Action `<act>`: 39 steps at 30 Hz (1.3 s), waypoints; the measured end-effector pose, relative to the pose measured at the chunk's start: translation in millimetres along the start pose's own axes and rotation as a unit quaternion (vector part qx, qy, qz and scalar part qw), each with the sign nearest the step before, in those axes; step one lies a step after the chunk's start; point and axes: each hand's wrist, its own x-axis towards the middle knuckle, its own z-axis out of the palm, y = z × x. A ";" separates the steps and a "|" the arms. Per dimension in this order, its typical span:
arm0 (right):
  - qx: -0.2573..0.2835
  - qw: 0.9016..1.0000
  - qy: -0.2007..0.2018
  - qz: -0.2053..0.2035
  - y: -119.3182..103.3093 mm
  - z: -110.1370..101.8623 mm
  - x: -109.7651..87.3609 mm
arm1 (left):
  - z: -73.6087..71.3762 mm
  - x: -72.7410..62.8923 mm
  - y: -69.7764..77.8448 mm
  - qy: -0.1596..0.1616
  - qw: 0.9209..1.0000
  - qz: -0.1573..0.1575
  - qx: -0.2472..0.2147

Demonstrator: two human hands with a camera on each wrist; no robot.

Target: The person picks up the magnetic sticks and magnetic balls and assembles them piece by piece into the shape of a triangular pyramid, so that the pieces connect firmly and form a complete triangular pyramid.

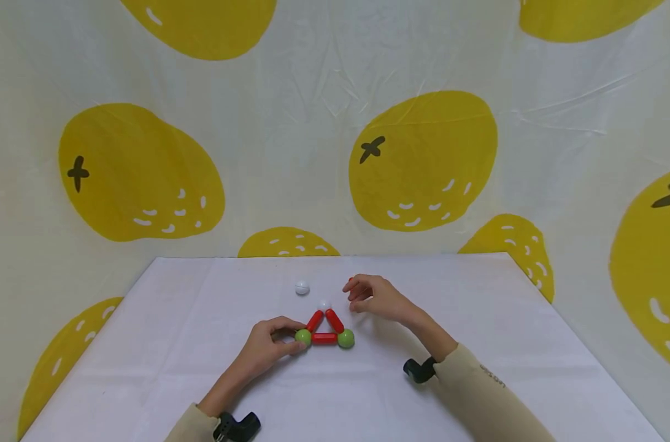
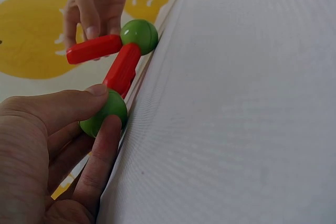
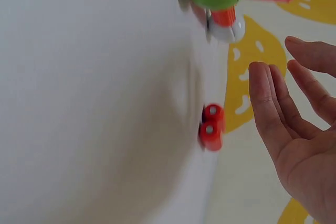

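My left hand pinches a green ball between thumb and fingers. A red rod joins that ball to a second green ball on its right. Out of the second ball another red rod slants up off the table, as both wrist views show. One more red rod runs from the held ball toward a white ball at the back. My right hand hovers right of the white ball, fingers loosely bent and apart, holding nothing in the right wrist view.
Two loose red rods lie side by side on the table, mostly hidden behind my right hand in the head view. A separate white ball sits farther back on the left. The white-covered table ends at a fruit-patterned curtain.
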 end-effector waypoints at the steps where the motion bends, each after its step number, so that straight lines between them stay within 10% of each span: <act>1: 0.000 1.000 0.006 0.006 1.8 -3.4 1.1 | 0.0 0.0 0.1 0.000 1.000 0.000 0.000; 21: 0.012 0.987 0.040 0.155 45.3 -23.2 35.1 | 1.2 -1.7 -2.6 -0.001 1.000 -0.005 -0.001; 39: 0.016 0.984 0.028 0.175 48.7 -23.1 45.5 | 1.8 -1.9 -4.7 0.003 1.000 -0.003 0.005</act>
